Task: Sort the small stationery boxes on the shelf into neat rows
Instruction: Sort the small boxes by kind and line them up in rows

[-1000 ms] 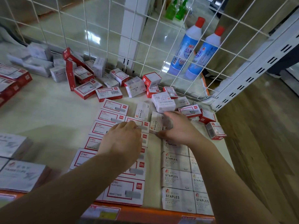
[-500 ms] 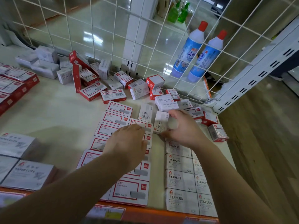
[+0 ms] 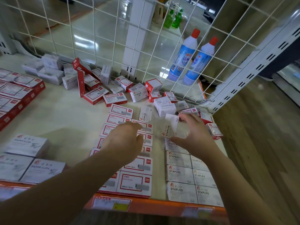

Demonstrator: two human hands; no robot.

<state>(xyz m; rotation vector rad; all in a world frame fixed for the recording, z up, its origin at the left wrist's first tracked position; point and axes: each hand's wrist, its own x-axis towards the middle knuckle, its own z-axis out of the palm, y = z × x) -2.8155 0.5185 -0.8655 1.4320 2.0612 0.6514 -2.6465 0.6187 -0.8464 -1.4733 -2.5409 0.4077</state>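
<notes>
While a white staples box [image 3: 168,131] is pinched in the right hand [image 3: 197,135] above the white row [image 3: 180,172] on the shelf [image 3: 65,125], the relaxed, empty left hand [image 3: 125,140] hovers over red boxes [image 3: 134,166]; a skewed placement could disturb neighbouring rows.

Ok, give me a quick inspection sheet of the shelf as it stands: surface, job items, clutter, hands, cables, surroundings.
Surface: pale shelf with an orange front edge carrying price labels.
Job's things: red-framed boxes in two near columns; white STAPLES boxes in two columns right of them.
Clutter: unsorted pile of mixed boxes along the back wire grid; grey paper clip boxes at left.
Hands: right hand pinches a tilted, blurred staples box above its columns; left hand hovers over the red-framed columns, fingers relaxed, contact unclear.
Cables: nothing seen.
Surroundings: white wire grid behind; two blue-and-white red-capped bottles beyond it; wooden floor at right.
</notes>
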